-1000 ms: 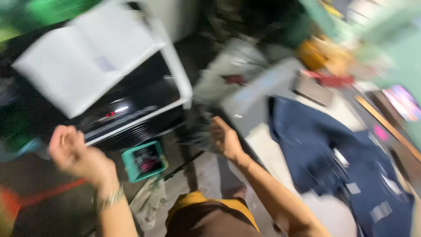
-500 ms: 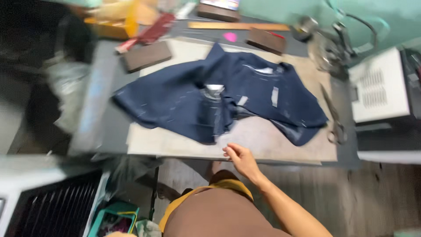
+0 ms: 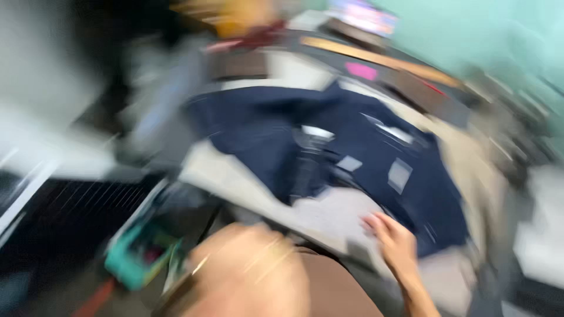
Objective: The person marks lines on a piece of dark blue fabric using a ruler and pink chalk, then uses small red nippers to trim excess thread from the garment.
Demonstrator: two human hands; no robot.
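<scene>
The whole view is smeared by motion. A dark blue garment (image 3: 264,129) lies spread on a pale padded table (image 3: 329,217), with pale patches (image 3: 399,174) on its right half. A dark upright object (image 3: 308,159) stands on its middle. My right hand (image 3: 395,245) reaches to the table's front edge, fingers stretched onto the pale cover just below the garment's hem, holding nothing. Close to the camera, a blurred flesh-coloured shape with a thin bracelet is my left hand and wrist (image 3: 252,271), over my brown-clad lap; its fingers cannot be made out.
A teal basket (image 3: 136,257) sits on the floor at lower left, beside a black ribbed surface (image 3: 64,211). A long wooden ruler (image 3: 376,58) and a pink item (image 3: 361,71) lie at the table's far side. A white machine (image 3: 543,235) stands at right.
The view has swung and tilted, so the table now runs diagonally. My right hand has moved forward from the table's edge onto the pale cover. My left arm has come into view.
</scene>
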